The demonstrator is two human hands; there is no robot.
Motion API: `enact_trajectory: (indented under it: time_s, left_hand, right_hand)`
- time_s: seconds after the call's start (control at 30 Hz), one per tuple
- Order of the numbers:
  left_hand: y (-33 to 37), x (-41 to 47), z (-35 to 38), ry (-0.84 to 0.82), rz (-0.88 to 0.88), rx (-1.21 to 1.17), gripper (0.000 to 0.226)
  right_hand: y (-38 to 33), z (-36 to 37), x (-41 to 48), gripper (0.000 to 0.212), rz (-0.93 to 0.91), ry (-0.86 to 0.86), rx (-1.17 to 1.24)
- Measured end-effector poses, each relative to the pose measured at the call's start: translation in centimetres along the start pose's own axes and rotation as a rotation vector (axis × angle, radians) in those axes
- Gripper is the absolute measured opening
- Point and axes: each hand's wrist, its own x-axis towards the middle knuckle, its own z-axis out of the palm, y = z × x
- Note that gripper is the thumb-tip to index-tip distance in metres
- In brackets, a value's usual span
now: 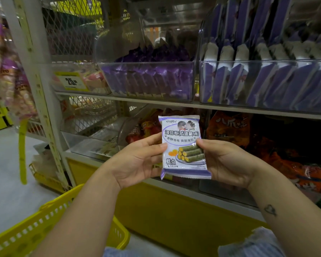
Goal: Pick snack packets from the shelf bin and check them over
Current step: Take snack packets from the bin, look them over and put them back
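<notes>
At the lower left, below the forearms, a yellow shopping basket (50, 225) sits on the floor, its open top facing up. Just right of it, the left hand (137, 160) comes in from the left and pinches the left edge of a snack packet (183, 147), thumb lying across the printed front and the other fingers hidden behind it. The packet stands upright between the two hands, long axis vertical, crimped seals at top and bottom, printed front turned squarely toward the camera. It is held in the air in front of the lower shelf, well clear of any bin. The right hand (228, 162) mirrors the left, thumb on the front at the right edge and fingers out of sight behind. Both hands are equally near, each touching one side edge, so either could take the packet alone.

Above and to the right, the clear shelf bin (293, 64) holds matching purple-and-white packets stacked on edge; a second clear bin (146, 64) of darker purple packs stands just left of it.

The check appears to be under way with only the front seen. A turn about the vertical axis would likely bring the back into view, and the basket lies down and to the left, nearer the left hand.
</notes>
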Motion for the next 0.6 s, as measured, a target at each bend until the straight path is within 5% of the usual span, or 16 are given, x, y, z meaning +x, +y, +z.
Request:
enact_trajectory:
  time_s: [0.47, 0.6]
  left_hand:
    - [0.1, -0.5, 0.3, -0.074, -0.031, -0.035, 0.054]
    - [-0.5, 0.5, 1.3, 0.274, 0.241, 0.282, 0.057]
  right_hand:
    - [0.3, -0.1, 0.2, 0.040, -0.004, -0.009, 0.058]
    - [0.5, 0.5, 0.7, 0.041, -0.183, 0.115, -0.102]
